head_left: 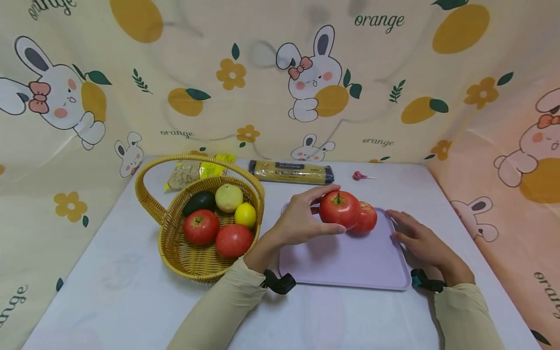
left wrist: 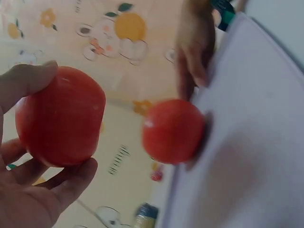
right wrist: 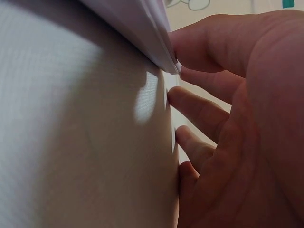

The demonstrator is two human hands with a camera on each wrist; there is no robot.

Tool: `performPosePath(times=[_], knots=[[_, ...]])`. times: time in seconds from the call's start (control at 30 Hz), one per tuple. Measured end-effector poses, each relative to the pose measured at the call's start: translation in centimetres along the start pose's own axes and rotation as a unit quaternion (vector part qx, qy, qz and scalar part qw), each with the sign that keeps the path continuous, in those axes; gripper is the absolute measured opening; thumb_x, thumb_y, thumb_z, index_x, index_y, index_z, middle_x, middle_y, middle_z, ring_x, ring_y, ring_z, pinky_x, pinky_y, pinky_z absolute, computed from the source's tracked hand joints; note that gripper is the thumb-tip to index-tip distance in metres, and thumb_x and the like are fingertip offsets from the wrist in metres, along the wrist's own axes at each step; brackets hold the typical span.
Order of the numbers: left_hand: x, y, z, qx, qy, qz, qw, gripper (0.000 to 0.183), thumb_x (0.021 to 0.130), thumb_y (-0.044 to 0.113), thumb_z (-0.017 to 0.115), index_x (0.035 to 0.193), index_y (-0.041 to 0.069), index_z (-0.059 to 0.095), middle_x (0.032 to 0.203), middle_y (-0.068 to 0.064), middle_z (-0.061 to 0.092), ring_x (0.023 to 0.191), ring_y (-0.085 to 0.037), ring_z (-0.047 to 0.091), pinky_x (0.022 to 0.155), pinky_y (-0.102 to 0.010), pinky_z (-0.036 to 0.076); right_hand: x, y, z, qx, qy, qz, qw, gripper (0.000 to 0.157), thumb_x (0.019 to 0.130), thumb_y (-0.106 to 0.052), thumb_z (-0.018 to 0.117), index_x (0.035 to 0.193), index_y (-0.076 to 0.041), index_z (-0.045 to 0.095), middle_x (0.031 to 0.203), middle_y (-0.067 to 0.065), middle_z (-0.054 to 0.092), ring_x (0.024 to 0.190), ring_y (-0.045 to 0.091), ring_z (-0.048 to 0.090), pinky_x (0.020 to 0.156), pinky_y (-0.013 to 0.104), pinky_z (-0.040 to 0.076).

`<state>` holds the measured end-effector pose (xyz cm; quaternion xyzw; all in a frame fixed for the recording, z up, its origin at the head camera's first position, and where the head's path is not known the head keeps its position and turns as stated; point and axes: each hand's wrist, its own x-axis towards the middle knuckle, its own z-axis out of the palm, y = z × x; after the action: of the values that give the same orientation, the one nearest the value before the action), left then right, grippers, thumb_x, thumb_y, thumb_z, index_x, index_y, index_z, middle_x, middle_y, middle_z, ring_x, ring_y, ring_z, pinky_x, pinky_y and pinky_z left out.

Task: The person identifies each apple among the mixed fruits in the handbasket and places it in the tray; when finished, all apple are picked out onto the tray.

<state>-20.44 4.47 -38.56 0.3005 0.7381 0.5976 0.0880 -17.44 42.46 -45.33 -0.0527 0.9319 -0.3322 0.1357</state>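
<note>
My left hand (head_left: 302, 219) grips a red tomato (head_left: 339, 210) above the lilac tray (head_left: 345, 268), thumb on one side and fingers on the other. Air shows between this tomato and the tray in the left wrist view. A second tomato (left wrist: 172, 131) sits on the tray, partly hidden behind the held one in the head view. My right hand (head_left: 422, 242) is at the tray's right edge, its thumb (right wrist: 202, 50) against the rim and the other fingers stretched out low beside it.
Left of the tray stands a wicker basket (head_left: 163, 243) with a tall handle, holding two tomatoes, a lemon (head_left: 245, 215), a pale round fruit (head_left: 229, 198) and a dark green one (head_left: 199, 203). Behind lie a spaghetti pack (head_left: 290, 172), a yellow bag (head_left: 185, 175) and a lollipop (head_left: 359, 175).
</note>
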Motion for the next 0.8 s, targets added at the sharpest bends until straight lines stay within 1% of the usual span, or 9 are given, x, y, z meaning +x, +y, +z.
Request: performPosePath(times=[0.1,0.2,0.3,0.4,0.5,0.6,0.7,0.8], knots=[[0.3,-1.3,0.4,0.014,0.008,-0.021,0.9996,0.085,0.084,0.02,0.096,0.16,0.018,0.057,0.16,-0.003,0.06,0.132,-0.02,0.067,0.104,-0.025,0.06,0.0,0.0,0.1,-0.002,0.0,0.004,1.0,0.077,0.111,-0.031,0.065,0.176,-0.019,0.025,0.179,0.031,0.018,0.157,0.068,0.02,0.11,0.091,0.029],[0.5,-2.4,0.7,0.052,0.026,-0.046,0.9972,0.085,0.084,0.021,0.096,0.16,0.019,0.057,0.156,-0.003,0.064,0.131,-0.022,0.067,0.105,-0.03,0.061,0.1,0.1,0.1,-0.001,-0.002,0.006,1.0,0.078,0.111,-0.033,0.064,0.176,-0.02,0.023,0.179,0.03,0.016,0.158,0.068,0.018,0.11,0.091,0.028],[0.7,-3.3,1.0,0.096,0.042,-0.084,0.9909,0.084,0.085,0.024,0.096,0.159,0.02,0.057,0.153,-0.003,0.066,0.133,-0.023,0.065,0.107,-0.035,0.06,0.2,0.2,0.1,-0.001,-0.003,0.007,1.0,0.078,0.111,-0.034,0.064,0.177,-0.022,0.023,0.18,0.03,0.015,0.158,0.068,0.017,0.11,0.092,0.027],[0.9,-4.0,1.3,0.119,0.049,-0.12,0.9844,0.084,0.085,0.024,0.096,0.159,0.02,0.057,0.152,-0.004,0.067,0.135,-0.025,0.064,0.111,-0.041,0.059,0.3,0.3,0.1,-0.002,-0.004,0.007,1.0,0.078,0.111,-0.035,0.064,0.177,-0.022,0.022,0.18,0.03,0.015,0.158,0.068,0.017,0.109,0.092,0.028],[1.0,-4.5,1.5,0.128,0.052,-0.147,0.9793,0.084,0.085,0.025,0.096,0.16,0.018,0.057,0.15,-0.006,0.068,0.134,-0.027,0.063,0.113,-0.045,0.058,0.3,0.4,0.2,-0.003,-0.003,0.008,1.0,0.079,0.111,-0.036,0.063,0.177,-0.023,0.022,0.18,0.029,0.015,0.159,0.067,0.016,0.109,0.092,0.028],[1.1,-5.0,1.7,0.128,0.055,-0.167,0.9762,0.085,0.086,0.025,0.096,0.16,0.019,0.056,0.148,-0.007,0.067,0.134,-0.028,0.061,0.112,-0.047,0.058,0.2,0.4,0.2,-0.003,-0.004,0.007,1.0,0.079,0.111,-0.036,0.064,0.177,-0.023,0.021,0.18,0.029,0.015,0.158,0.068,0.017,0.109,0.092,0.029],[1.3,-5.6,1.8,0.116,0.06,-0.176,0.9757,0.084,0.086,0.023,0.095,0.16,0.02,0.056,0.147,-0.007,0.067,0.134,-0.028,0.06,0.112,-0.047,0.057,0.2,0.5,0.1,-0.002,-0.005,0.006,1.0,0.079,0.112,-0.035,0.063,0.177,-0.023,0.021,0.18,0.029,0.015,0.158,0.068,0.016,0.109,0.092,0.029],[1.3,-6.1,1.9,0.103,0.062,-0.175,0.9773,0.084,0.086,0.02,0.095,0.16,0.021,0.056,0.148,-0.007,0.066,0.134,-0.027,0.061,0.114,-0.046,0.057,0.3,0.5,0.2,-0.001,-0.004,0.005,1.0,0.078,0.111,-0.035,0.064,0.177,-0.023,0.022,0.18,0.029,0.016,0.159,0.067,0.016,0.109,0.092,0.028]])
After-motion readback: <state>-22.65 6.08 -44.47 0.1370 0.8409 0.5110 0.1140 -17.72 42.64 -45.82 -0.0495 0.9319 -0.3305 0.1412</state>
